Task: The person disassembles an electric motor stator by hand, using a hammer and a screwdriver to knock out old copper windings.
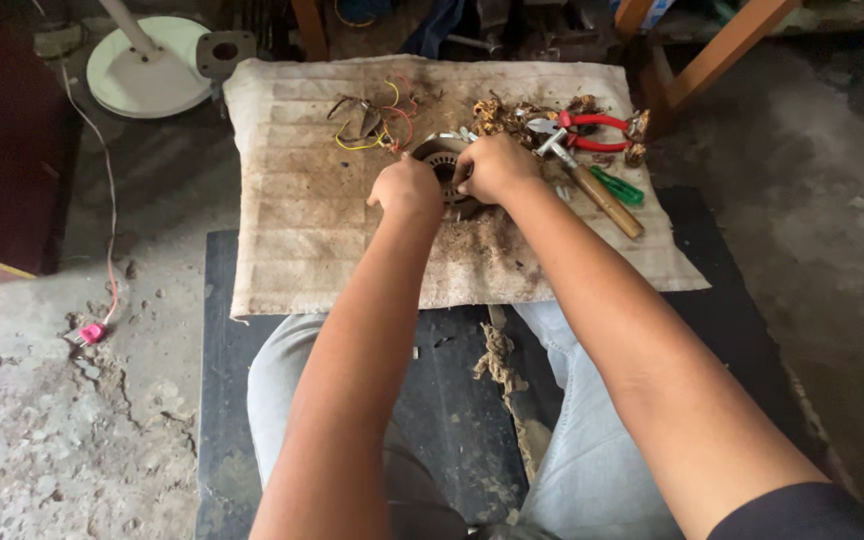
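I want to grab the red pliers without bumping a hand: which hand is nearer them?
The right hand. It rests on the metal ring, with the red pliers just beyond it, up and to its right. The left hand sits on the ring's other side, farther off.

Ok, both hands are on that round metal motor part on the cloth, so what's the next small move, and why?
Probably keep the left hand steadying the round motor part while the right hand works at its upper edge. Both hands already grip it, loose coloured wires lie just beyond it, and the red-handled pliers lie close by the right hand if fingers alone won't do.
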